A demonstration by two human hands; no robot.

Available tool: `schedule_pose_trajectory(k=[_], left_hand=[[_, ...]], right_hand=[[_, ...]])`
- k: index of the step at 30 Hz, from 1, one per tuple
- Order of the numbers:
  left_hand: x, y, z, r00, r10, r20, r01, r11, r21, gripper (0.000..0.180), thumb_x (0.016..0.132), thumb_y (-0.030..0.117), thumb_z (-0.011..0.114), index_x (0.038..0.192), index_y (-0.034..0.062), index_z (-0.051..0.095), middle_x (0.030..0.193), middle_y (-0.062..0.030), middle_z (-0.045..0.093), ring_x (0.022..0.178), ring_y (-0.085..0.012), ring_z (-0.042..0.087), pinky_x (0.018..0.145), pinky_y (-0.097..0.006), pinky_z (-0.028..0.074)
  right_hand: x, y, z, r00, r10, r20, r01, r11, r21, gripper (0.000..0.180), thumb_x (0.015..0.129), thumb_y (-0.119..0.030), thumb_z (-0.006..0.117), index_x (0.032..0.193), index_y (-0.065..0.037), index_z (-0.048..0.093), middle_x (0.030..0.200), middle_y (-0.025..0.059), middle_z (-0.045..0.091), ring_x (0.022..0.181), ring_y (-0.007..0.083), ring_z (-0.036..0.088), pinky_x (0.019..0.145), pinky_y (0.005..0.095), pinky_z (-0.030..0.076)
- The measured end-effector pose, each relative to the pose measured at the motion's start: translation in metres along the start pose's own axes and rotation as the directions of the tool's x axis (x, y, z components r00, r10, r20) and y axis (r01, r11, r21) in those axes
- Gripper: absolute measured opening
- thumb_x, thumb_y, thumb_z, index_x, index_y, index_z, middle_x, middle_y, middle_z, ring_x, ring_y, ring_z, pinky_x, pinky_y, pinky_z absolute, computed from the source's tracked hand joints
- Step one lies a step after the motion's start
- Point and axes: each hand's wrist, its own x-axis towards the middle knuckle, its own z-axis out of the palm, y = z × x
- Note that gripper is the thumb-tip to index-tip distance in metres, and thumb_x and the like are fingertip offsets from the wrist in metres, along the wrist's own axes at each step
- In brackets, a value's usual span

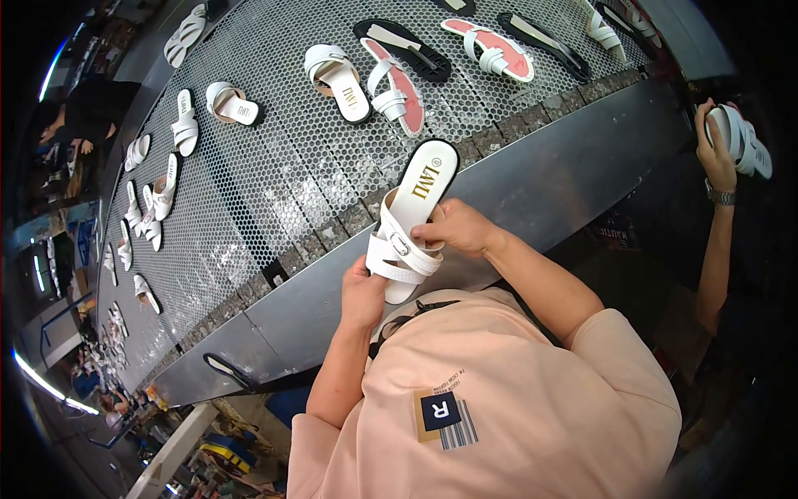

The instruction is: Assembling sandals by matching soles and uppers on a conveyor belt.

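Note:
A white sandal (422, 187) with crossed straps, a small buckle and a black sole edge is held in front of my chest, toe end toward me. My left hand (364, 293) grips it at the toe end beside the straps. From the other side, my right hand (455, 229) closes on the straps near the buckle, thumb on top. The fingers under the sandal are hidden. Just beyond it on the perforated conveyor (274, 158) lie a finished-looking white sandal (341, 85) and a white strap upper with a pink underside (399, 87).
Black soles (406, 48) and another pink-lined upper (490, 51) lie farther right. Several white sandals (184, 125) are spread over the left of the conveyor. Its metal side rail (565, 141) runs before me. At far right, a co-worker's hand (716, 158) holds a white sandal (740, 143).

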Motion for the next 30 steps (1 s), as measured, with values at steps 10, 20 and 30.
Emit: schedule_pose_trajectory(k=[10,20,30], left_hand=[[-0.004,-0.003,0.020,0.998,0.064,0.013,-0.065,0.996,0.067,0.021,0.087,0.004,0.062,0.107,-0.0012,0.062,0.097,-0.0056,0.066,0.084,-0.0104,0.061,0.074,-0.026,0.050],[-0.005,-0.010,0.020,0.991,-0.125,0.047,0.122,0.990,0.066,0.033,0.082,0.007,0.068,0.112,-0.0026,0.059,0.103,-0.0078,0.065,0.089,-0.0137,0.063,0.076,-0.028,0.051],[0.073,0.047,0.000,0.989,0.138,-0.062,-0.150,0.949,-0.278,0.045,0.091,0.009,0.054,0.133,0.0009,0.041,0.124,-0.0118,0.056,0.109,-0.0257,0.058,0.092,-0.039,0.050]], right_hand=[[-0.006,0.002,-0.011,0.997,-0.067,-0.041,0.066,0.998,-0.018,0.028,0.085,-0.004,0.065,0.110,0.006,0.063,0.104,0.0109,0.067,0.092,0.0163,0.064,0.080,0.0285,0.052],[-0.004,0.003,-0.015,0.999,0.009,-0.041,-0.009,1.000,-0.009,0.029,0.083,-0.005,0.065,0.111,0.004,0.063,0.104,0.0103,0.067,0.092,0.0157,0.064,0.079,0.0286,0.052],[-0.002,0.020,-0.079,0.936,-0.169,-0.308,0.100,0.969,-0.226,0.043,0.088,-0.022,0.066,0.121,0.003,0.055,0.103,0.0079,0.065,0.092,0.0139,0.062,0.080,0.0283,0.050]])
